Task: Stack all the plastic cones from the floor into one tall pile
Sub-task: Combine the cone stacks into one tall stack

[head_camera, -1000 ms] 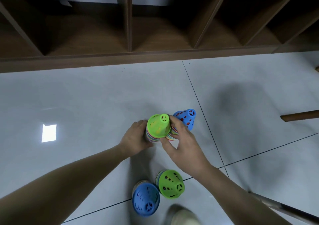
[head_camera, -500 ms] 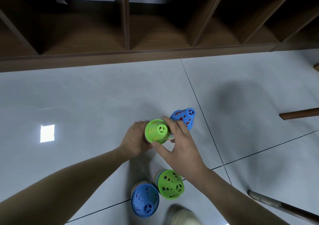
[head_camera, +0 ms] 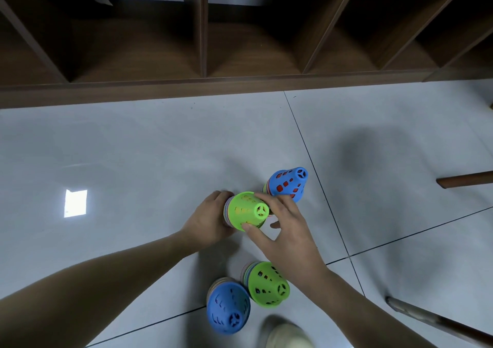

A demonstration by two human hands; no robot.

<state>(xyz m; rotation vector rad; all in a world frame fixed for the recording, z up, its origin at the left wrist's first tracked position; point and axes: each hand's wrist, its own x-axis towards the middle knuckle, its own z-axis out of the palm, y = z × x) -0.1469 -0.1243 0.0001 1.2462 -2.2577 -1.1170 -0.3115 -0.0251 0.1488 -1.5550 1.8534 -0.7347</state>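
Head view showed both hands clamped on a green-topped stack of perforated plastic cones (head_camera: 245, 210) standing on the glossy grey tiled floor (head_camera: 133, 161): left hand (head_camera: 210, 221) gripped its base, right hand (head_camera: 282, 227) pinched the upper wall. Three further stacks stood apart: blue-topped (head_camera: 289, 185) just behind, green-topped (head_camera: 268, 283) and blue-topped (head_camera: 229, 309) nearer the person. Judged light, stiff, thin-walled and smooth; best gripped round the wide lower rim, as nested cones may slide apart.

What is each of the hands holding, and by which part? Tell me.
Both hold the green-topped cone stack. The left hand grips its lower left side near the base; the right hand pinches the top green cone's wall between thumb and fingers.
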